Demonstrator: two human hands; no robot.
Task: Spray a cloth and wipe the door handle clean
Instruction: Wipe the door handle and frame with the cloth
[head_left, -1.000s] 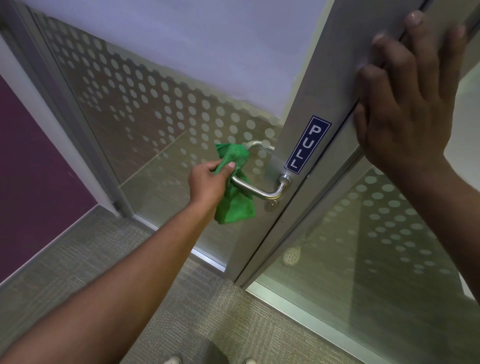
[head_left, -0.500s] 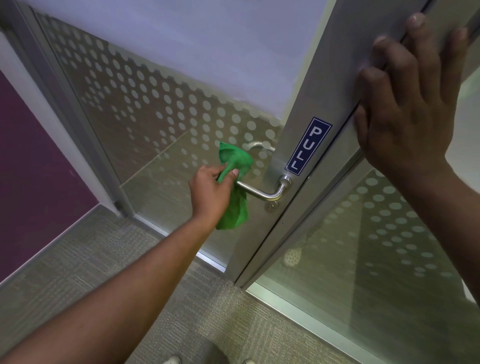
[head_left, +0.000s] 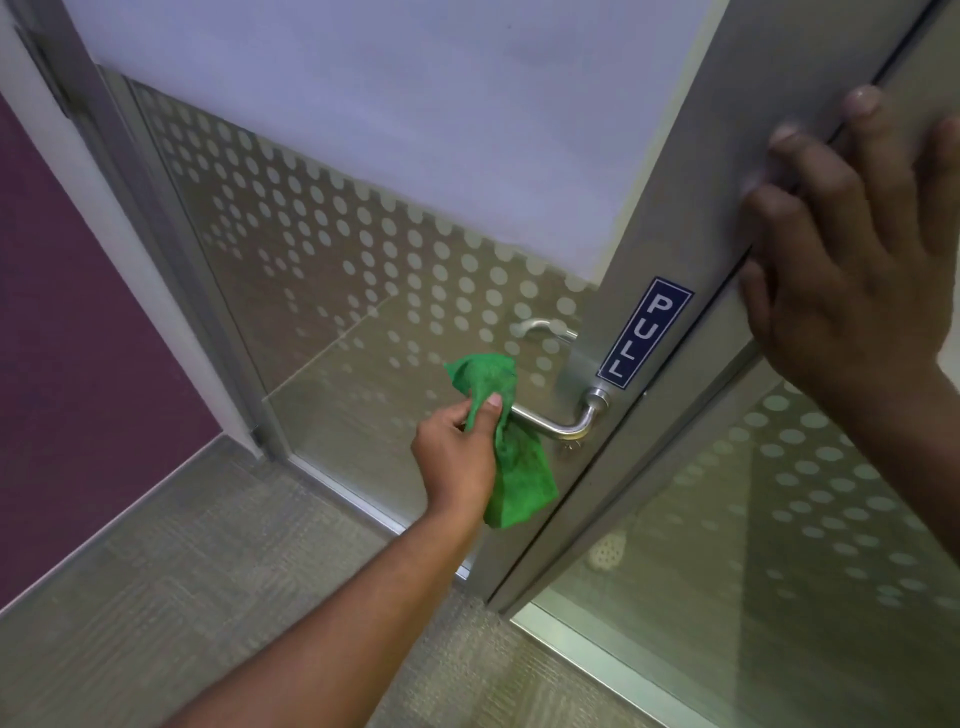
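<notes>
A silver lever door handle (head_left: 563, 424) juts left from the metal door frame (head_left: 670, 218), just under a blue PULL sticker (head_left: 645, 332). My left hand (head_left: 460, 449) grips a green cloth (head_left: 511, 457) wrapped over the free end of the lever; the cloth's tail hangs below it. My right hand (head_left: 852, 270) lies flat with fingers spread, curled over the door's edge at the upper right. A second handle (head_left: 540, 328) on the far side shows through the glass. No spray bottle is in view.
The door's glass panel (head_left: 332, 249) is frosted above and dotted below. A purple wall (head_left: 78, 312) stands at the left, grey carpet (head_left: 182, 597) below. Another dotted glass panel (head_left: 779, 519) fills the lower right beside the open door.
My left hand with the cloth has slid left along the lever toward its free end, baring more of the metal. My right hand stays on the door edge.
</notes>
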